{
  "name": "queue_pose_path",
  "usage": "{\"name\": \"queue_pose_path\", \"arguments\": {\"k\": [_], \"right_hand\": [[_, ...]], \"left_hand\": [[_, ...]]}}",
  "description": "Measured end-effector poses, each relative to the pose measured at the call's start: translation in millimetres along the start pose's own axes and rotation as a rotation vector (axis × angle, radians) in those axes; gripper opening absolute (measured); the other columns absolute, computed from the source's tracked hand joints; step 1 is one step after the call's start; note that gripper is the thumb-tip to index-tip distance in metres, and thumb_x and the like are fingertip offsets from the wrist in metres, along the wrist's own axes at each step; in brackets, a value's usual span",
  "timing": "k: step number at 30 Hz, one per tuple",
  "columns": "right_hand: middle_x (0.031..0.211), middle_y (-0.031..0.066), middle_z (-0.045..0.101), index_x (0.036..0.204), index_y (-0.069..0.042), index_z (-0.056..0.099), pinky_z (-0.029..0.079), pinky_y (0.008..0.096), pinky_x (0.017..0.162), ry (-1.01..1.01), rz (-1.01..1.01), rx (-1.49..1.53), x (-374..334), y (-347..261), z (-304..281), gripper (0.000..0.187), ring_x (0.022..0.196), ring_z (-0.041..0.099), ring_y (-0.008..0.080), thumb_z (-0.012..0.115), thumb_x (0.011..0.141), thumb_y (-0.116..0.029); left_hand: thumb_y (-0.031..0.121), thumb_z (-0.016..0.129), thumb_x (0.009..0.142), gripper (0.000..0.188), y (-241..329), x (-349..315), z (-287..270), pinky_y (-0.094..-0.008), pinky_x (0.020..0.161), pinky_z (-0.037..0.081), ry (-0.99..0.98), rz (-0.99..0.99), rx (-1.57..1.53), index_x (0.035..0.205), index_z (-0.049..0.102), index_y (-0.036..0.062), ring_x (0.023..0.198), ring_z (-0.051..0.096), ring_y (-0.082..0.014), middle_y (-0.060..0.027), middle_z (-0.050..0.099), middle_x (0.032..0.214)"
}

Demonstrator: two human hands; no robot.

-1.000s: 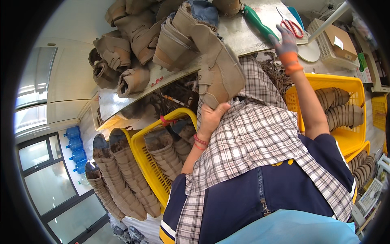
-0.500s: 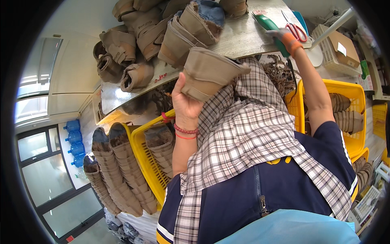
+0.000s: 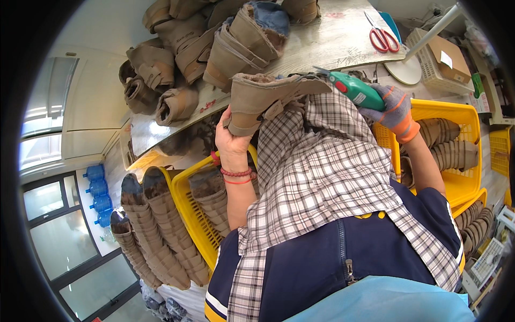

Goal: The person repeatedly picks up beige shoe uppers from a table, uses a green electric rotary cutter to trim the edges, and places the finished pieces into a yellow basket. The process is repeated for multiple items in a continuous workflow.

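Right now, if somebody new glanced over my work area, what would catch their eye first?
Probably the bright green handheld tool in the gloved right hand, its tip close to the tan shoe upper held in the bare left hand. Next might come the big yellow basket on the right, with stacked uppers inside, and the red-handled scissors lying on the table ahead.

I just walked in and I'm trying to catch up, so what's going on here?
A person's bare left hand holds a tan shoe upper in front of a table. Their gloved right hand grips a green handheld tool, its tip close to the upper's right end; I can't tell whether they touch. More tan uppers are piled on the table, where red-handled scissors lie to the right. Stacked uppers sit in yellow baskets on both sides of the person.
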State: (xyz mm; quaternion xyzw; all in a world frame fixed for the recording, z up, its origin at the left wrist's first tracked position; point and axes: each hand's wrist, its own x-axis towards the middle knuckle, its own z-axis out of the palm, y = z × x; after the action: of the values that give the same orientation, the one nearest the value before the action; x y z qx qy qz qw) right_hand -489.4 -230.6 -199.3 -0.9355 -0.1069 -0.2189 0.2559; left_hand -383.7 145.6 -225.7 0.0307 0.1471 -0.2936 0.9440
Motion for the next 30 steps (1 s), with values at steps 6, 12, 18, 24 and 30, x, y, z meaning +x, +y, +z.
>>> {"name": "queue_pose_path", "arguments": {"k": [6, 12, 18, 24, 30], "right_hand": [[0.078, 0.0119, 0.066, 0.097, -0.007, 0.066, 0.051, 0.0371, 0.060, -0.001, -0.104, -0.052, 0, -1, 5, 0.050, 0.068, 0.063, 0.0306, 0.084, 0.062, -0.038], [0.074, 0.0108, 0.064, 0.100, -0.007, 0.066, 0.050, 0.0367, 0.060, -0.057, -0.131, -0.053, -5, 8, 12, 0.055, 0.066, 0.062, 0.0296, 0.085, 0.059, -0.039], [0.074, 0.0101, 0.063, 0.100, -0.007, 0.066, 0.050, 0.0364, 0.059, -0.054, -0.167, -0.008, -5, 7, 13, 0.058, 0.065, 0.061, 0.0287, 0.087, 0.057, -0.040], [0.074, 0.0095, 0.062, 0.101, -0.007, 0.066, 0.049, 0.0357, 0.058, 0.003, -0.231, -0.014, -4, 4, 12, 0.062, 0.064, 0.060, 0.0278, 0.087, 0.055, -0.041], [0.072, 0.0085, 0.060, 0.101, -0.006, 0.066, 0.048, 0.0355, 0.057, 0.061, -0.269, 0.022, -1, -2, 14, 0.063, 0.064, 0.059, 0.0266, 0.087, 0.054, -0.042]], "left_hand": [[0.016, 0.033, 0.098, 0.037, 9, -9, -5, -0.0525, 0.102, 0.041, 0.006, 0.047, 0.093, 0.122, 0.051, -0.0054, 0.118, 0.052, -0.0389, -0.0248, 0.054, 0.126], [0.016, 0.031, 0.099, 0.038, 3, -6, -8, -0.0519, 0.103, 0.040, -0.042, -0.007, 0.005, 0.123, 0.049, -0.0069, 0.119, 0.051, -0.0388, -0.0264, 0.052, 0.128], [0.011, 0.038, 0.097, 0.032, -7, 5, -3, -0.0490, 0.094, 0.050, 0.167, 0.064, 0.099, 0.120, 0.053, -0.0046, 0.111, 0.058, -0.0357, -0.0219, 0.058, 0.122], [0.013, 0.038, 0.097, 0.032, -13, 8, 1, -0.0493, 0.093, 0.050, 0.203, 0.050, 0.136, 0.119, 0.053, -0.0044, 0.111, 0.058, -0.0356, -0.0217, 0.058, 0.121], [0.019, 0.030, 0.100, 0.040, -20, 1, 0, -0.0515, 0.105, 0.039, -0.121, -0.119, -0.021, 0.127, 0.047, -0.0055, 0.121, 0.050, -0.0377, -0.0253, 0.049, 0.132]]}}
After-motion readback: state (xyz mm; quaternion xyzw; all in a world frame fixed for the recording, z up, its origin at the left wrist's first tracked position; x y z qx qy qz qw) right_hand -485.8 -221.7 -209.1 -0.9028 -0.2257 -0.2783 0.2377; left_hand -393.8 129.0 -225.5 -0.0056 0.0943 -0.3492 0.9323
